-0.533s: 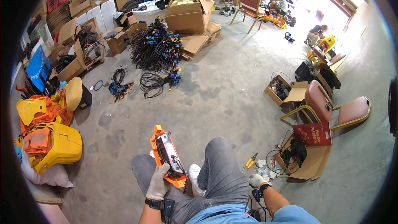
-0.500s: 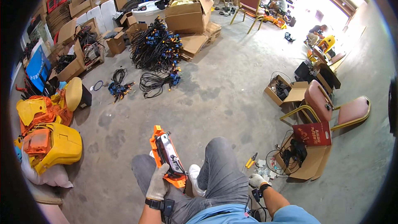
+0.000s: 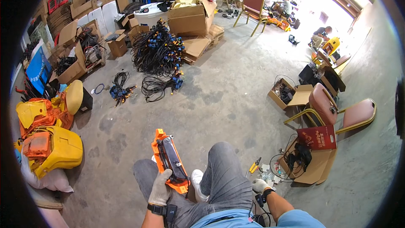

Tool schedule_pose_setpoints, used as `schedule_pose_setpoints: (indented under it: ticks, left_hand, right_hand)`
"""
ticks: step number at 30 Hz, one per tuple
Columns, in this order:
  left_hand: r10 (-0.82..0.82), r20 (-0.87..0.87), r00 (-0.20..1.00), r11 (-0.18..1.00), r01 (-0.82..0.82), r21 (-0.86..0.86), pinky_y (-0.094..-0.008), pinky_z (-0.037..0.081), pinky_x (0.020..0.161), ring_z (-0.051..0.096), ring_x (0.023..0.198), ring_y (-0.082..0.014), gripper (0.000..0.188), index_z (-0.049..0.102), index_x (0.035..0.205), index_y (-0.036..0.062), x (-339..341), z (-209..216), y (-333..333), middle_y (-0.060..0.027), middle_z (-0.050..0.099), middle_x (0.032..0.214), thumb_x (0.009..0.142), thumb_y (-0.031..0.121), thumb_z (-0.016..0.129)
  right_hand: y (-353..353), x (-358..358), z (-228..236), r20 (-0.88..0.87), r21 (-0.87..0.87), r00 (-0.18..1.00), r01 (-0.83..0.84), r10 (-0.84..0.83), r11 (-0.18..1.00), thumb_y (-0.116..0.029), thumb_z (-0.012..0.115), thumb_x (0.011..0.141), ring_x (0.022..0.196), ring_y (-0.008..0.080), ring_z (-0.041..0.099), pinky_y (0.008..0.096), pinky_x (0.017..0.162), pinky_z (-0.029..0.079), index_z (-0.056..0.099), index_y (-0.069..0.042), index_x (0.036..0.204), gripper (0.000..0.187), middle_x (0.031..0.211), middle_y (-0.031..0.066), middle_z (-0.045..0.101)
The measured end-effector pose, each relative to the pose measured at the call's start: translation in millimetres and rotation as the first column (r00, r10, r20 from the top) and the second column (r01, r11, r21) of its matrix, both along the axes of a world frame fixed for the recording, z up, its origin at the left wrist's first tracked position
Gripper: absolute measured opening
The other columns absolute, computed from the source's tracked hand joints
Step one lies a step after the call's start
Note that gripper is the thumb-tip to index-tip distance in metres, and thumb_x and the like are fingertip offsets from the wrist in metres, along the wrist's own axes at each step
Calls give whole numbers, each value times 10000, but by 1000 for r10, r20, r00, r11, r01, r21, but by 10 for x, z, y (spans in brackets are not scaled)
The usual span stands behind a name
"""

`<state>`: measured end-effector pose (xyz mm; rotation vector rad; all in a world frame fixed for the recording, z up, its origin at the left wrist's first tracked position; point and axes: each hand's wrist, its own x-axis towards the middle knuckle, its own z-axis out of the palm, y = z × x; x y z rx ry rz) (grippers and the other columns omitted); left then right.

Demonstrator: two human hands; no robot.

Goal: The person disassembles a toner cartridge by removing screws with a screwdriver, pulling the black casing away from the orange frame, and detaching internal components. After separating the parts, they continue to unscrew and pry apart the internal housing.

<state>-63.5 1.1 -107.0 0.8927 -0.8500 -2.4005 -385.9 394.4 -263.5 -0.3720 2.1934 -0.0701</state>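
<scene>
My left hand (image 3: pixel 160 191), gloved, grips the near end of an orange and black housing (image 3: pixel 169 161) that rests over my left knee, its far end pointing away. My right hand (image 3: pixel 259 185), also gloved, is down by the floor beside my right leg; I cannot tell if it is closed. Just past it lie yellow pliers (image 3: pixel 254 166). Farther off, a pile of black cables (image 3: pixel 157 50) sits on the concrete.

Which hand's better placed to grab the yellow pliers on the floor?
Right. The right hand is already low beside the yellow pliers, while the left hand holds the orange housing.
</scene>
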Motion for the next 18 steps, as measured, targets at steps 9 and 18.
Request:
schedule_pose_setpoints:
  ticks: [9, 18]
  left_hand:
    - [2, -42, 999, 999, 0, 42, -477, 627, 998, 761, 1088, -273, 387, 641, 1333, 15, 6, 18, 11, -116, 749, 1203, 1039, 263, 676]
    - [31, -21, 999, 999, -30, 15, -418, 629, 973, 768, 1042, -236, 344, 630, 1336, 17, -39, 112, 26, -94, 755, 1168, 1048, 206, 624]
  right_hand:
    - [-37, -1, 51, -7, -17, 1000, -7, 7, 1000, -362, 685, 906, 913, 340, 793, 421, 804, 618, 785, 17, 1131, 452, 973, 248, 790]
    - [-42, 6, 109, -35, -25, 999, -14, 13, 1000, -528, 664, 922, 946, 348, 781, 433, 891, 582, 805, -7, 1066, 559, 932, 219, 794]
